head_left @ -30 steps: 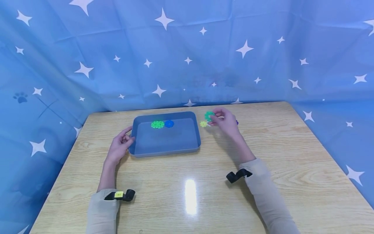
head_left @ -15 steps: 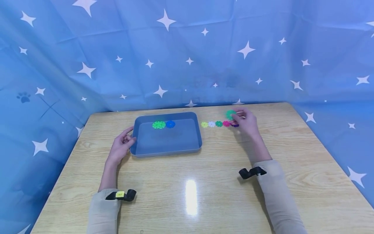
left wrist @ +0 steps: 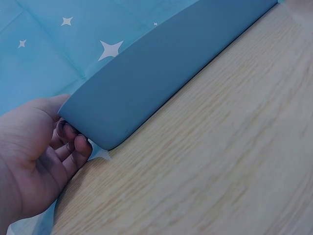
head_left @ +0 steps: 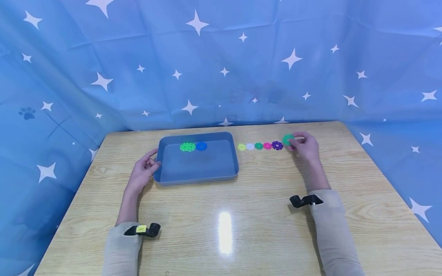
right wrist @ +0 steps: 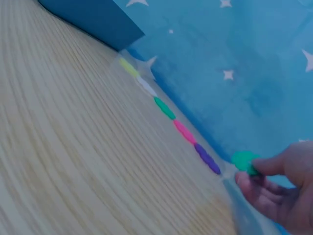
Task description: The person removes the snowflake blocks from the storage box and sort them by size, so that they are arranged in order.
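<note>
Right grip [head_left: 307, 147] has carried its green disc [head_left: 287, 138] past the purple disc [head_left: 277, 145].

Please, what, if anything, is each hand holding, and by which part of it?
The right hand pinches a green disc by its right edge; the left hand holds the blue tray at its left end, in the head view.

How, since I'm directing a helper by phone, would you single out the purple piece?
On the wooden table, right of the blue tray, runs a row of flower-shaped pieces. The purple piece lies at its right end, past the pink piece; only it is dark purple.
</note>
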Tool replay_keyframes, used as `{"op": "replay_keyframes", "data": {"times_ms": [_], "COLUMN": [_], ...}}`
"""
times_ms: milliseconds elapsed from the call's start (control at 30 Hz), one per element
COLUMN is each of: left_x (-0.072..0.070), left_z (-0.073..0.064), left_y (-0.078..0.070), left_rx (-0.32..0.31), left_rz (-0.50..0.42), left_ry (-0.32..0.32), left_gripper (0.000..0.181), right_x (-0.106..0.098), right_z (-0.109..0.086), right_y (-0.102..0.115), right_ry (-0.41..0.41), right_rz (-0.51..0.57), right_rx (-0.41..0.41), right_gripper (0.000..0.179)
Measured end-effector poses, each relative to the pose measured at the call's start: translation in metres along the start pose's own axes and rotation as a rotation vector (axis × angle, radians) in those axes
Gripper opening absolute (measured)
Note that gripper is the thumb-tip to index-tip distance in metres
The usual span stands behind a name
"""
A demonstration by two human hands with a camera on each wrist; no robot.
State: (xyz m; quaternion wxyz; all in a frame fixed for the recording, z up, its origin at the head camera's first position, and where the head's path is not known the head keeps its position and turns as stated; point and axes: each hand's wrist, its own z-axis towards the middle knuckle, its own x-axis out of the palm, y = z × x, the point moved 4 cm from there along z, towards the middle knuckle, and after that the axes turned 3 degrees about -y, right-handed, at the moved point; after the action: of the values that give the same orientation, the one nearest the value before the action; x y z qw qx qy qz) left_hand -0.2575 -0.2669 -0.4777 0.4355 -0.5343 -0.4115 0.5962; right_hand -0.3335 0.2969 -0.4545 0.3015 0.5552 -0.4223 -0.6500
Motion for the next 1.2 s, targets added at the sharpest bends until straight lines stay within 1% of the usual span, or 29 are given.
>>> {"op": "replay_keyframes", "data": {"times_ms": [67,200,300,333,533,700,800,967,1100,1200], "left_x": [0.000,0.000,0.000,0.000,0.002,0.002,0.002,0.002,0.001,0.000], "left_z": [0.000,-0.001,-0.002,-0.003,-0.009,-0.009,-0.009,-0.008,-0.003,0.001], "left_y": [0.000,0.000,-0.004,-0.008,-0.026,-0.027,-0.027,-0.024,-0.009,0.001], "left_rx": [0.005,-0.005,-0.009,-0.008,-0.015,-0.003,0.004,-0.004,-0.005,-0.001], "left_rz": [-0.005,-0.006,-0.011,-0.014,-0.025,-0.026,-0.025,-0.031,-0.020,-0.007], "left_ry": [0.002,0.000,0.003,0.006,0.013,0.010,0.007,0.008,0.005,0.000], "left_gripper": [0.055,0.055,0.055,0.055,0.055,0.056,0.056,0.056,0.057,0.057], "right_x": [-0.002,-0.004,-0.004,-0.004,-0.002,-0.002,-0.002,-0.003,-0.003,0.000], "right_z": [0.000,0.000,-0.001,-0.001,0.000,0.000,0.000,0.000,-0.001,-0.003], "right_y": [-0.005,-0.011,-0.013,-0.013,-0.013,-0.015,-0.016,-0.014,-0.008,0.001], "right_ry": [-0.014,-0.053,-0.077,-0.083,-0.104,-0.119,-0.120,-0.124,-0.123,-0.113], "right_rz": [-0.037,-0.141,-0.208,-0.223,-0.247,-0.253,-0.244,-0.207,-0.180,-0.156], "right_rx": [0.011,0.030,0.037,0.038,0.044,0.056,0.064,0.081,0.079,0.049], "right_gripper": [0.041,0.039,0.039,0.039,0.037,0.037,0.038,0.041,0.041,0.039]}}
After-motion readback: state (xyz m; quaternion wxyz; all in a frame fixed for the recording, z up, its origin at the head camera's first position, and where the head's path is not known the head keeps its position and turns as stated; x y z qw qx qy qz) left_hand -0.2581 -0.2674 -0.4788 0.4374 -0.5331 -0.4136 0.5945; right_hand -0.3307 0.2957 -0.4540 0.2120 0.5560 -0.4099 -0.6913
